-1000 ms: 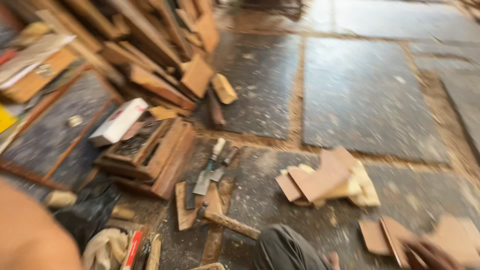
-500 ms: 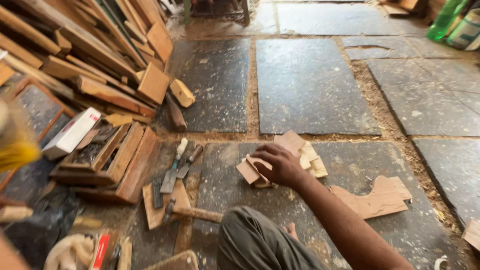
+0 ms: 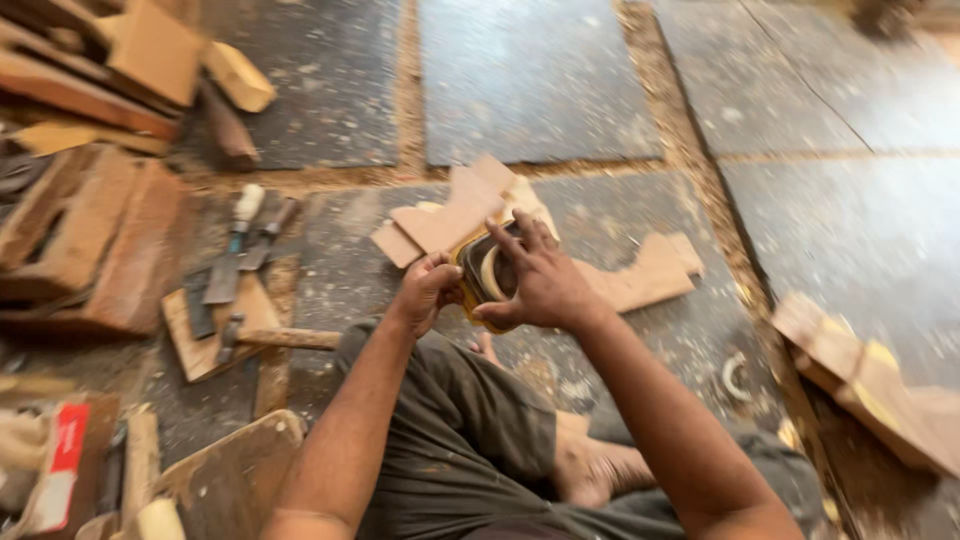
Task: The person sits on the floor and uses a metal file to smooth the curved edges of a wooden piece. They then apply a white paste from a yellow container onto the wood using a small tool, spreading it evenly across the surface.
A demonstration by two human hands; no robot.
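Both my hands hold one small curved wooden piece (image 3: pixel 484 272), yellowish with a dark hollow, just above my knee. My left hand (image 3: pixel 428 290) grips its left edge with closed fingers. My right hand (image 3: pixel 541 282) wraps over its right side, fingers spread across the top. Behind the hands lies a pile of flat cut wooden pieces (image 3: pixel 450 215) on the stone floor, and a longer shaped wooden piece (image 3: pixel 645 277) lies to the right.
Chisels (image 3: pixel 235 250) lie on a small board (image 3: pixel 208 330) at left beside a hammer handle (image 3: pixel 288 338). Stacked timber and wooden frames (image 3: pixel 95 235) fill the left side. More wood offcuts (image 3: pixel 870 385) lie at right. Sawdust lines the floor joints.
My right hand has come back from the pile with a wooden piece, and my left hand has joined it. The view has moved closer and to the right.
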